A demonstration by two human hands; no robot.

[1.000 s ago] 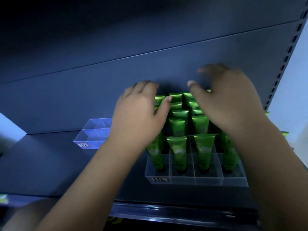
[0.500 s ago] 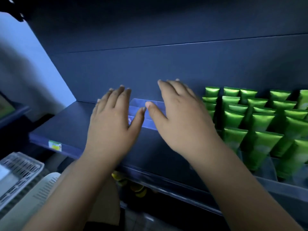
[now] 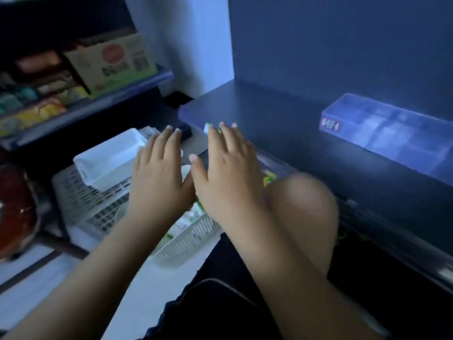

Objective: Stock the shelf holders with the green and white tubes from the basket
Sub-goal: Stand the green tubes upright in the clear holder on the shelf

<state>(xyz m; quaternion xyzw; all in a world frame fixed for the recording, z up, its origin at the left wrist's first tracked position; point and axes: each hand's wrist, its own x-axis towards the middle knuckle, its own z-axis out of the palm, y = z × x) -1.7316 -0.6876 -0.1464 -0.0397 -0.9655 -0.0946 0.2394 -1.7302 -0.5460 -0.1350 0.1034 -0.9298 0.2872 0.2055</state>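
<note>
Both hands hover palm-down over a white slatted basket (image 3: 186, 241) on the floor. My left hand (image 3: 159, 175) and my right hand (image 3: 228, 173) have their fingers spread and hold nothing. Green and white tubes (image 3: 188, 217) show in the basket below the wrists, mostly hidden by my hands. A clear divided shelf holder (image 3: 392, 133) with a red label sits empty on the dark shelf (image 3: 282, 119) at the right, well away from both hands.
A second grey basket (image 3: 81, 197) holds a white tray (image 3: 110, 158) at the left. My knee (image 3: 304, 212) rises beside the shelf edge. A side shelf at the far left carries a cardboard box (image 3: 110, 62) and packaged goods.
My view has swung left and down from the stocked green tubes to the floor basket. Both hands have dropped from the shelf holder to just above the basket.
</note>
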